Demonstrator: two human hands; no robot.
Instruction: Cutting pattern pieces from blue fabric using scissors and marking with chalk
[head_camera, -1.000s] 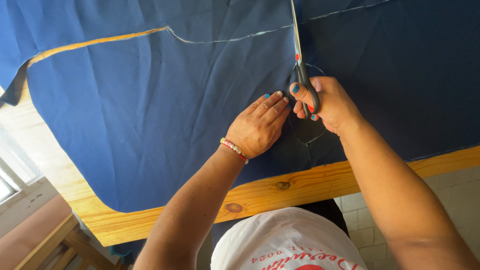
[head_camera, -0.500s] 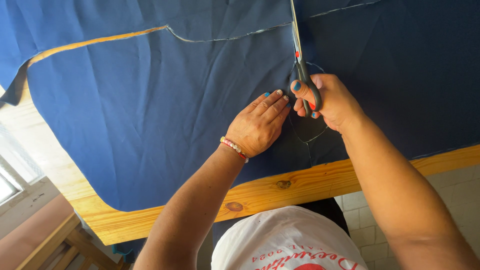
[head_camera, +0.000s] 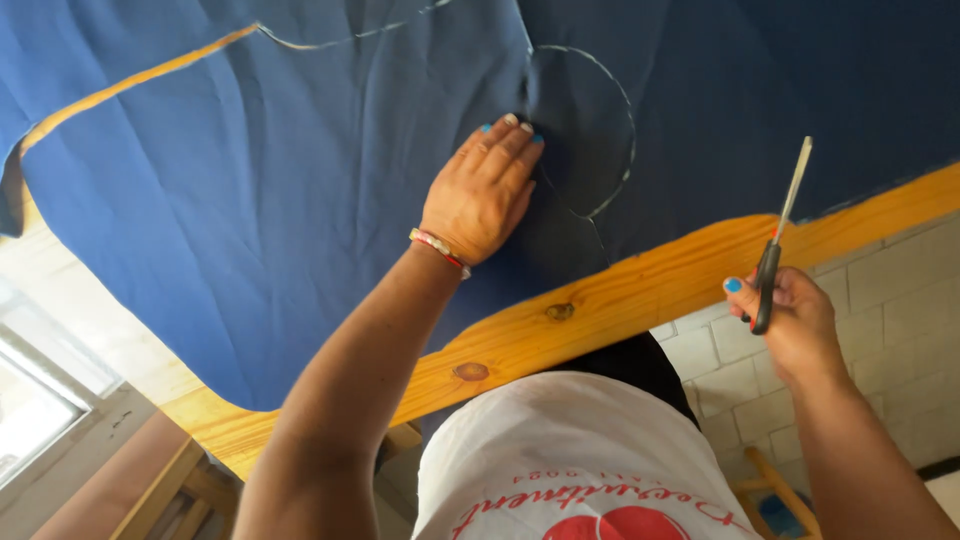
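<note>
Since a second ago, the right hand (head_camera: 795, 325) has pulled the closed scissors (head_camera: 780, 235) off the blue fabric (head_camera: 250, 200), gripping their handles beyond the table (head_camera: 640, 290) edge. Left hand (head_camera: 480, 195) lies flat, fingers spread, pinning the soft, limp cloth beside the cut curve.

One blue cloth (head_camera: 250, 180), one scissors (head_camera: 778, 240), two hands

The left hand (head_camera: 482, 195) presses flat on blue fabric (head_camera: 250, 200) at frame centre; the right hand (head_camera: 790, 325) grips scissors (head_camera: 780, 235) (blades closed) over the wooden table (head_camera: 620, 300) edge, lower right.
</note>
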